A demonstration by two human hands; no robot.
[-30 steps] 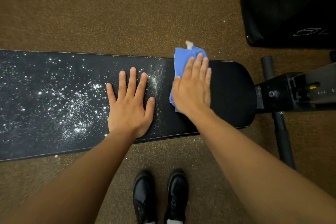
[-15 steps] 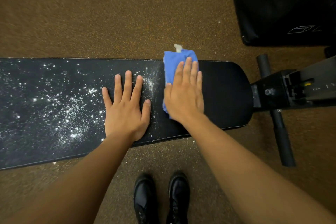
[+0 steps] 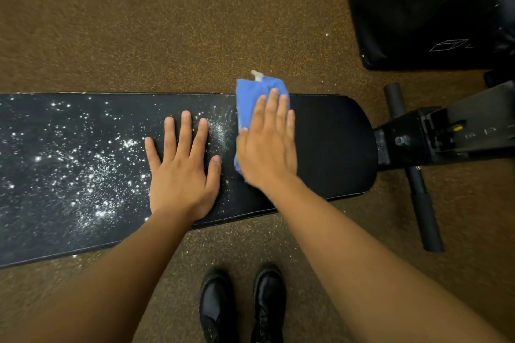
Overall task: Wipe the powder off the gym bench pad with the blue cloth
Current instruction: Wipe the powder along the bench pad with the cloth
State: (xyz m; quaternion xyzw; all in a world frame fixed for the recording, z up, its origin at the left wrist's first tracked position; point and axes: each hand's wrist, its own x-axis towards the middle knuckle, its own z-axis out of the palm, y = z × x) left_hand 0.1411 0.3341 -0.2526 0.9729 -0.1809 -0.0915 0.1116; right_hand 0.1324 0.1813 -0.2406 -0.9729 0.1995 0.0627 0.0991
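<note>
A long black bench pad (image 3: 328, 147) lies across the view. White powder (image 3: 83, 170) speckles its left and middle part; the right end looks dark and clean. My right hand (image 3: 267, 145) lies flat with straight fingers on the folded blue cloth (image 3: 252, 95) and presses it onto the pad near the far edge. A thin streak of powder (image 3: 220, 131) lies just left of the cloth. Beside it my left hand (image 3: 181, 170) rests flat on the pad with its fingers spread, among the powder.
The bench's black metal frame (image 3: 446, 133) and a crossbar (image 3: 415, 175) stick out at the right. A large black padded block (image 3: 429, 8) stands on the brown speckled floor (image 3: 139, 22) at the top right. My black shoes (image 3: 242, 306) stand just below the pad.
My right hand has slid the blue cloth a little leftward along the pad, closer to my left hand. The left hand stays flat in the same spot.
</note>
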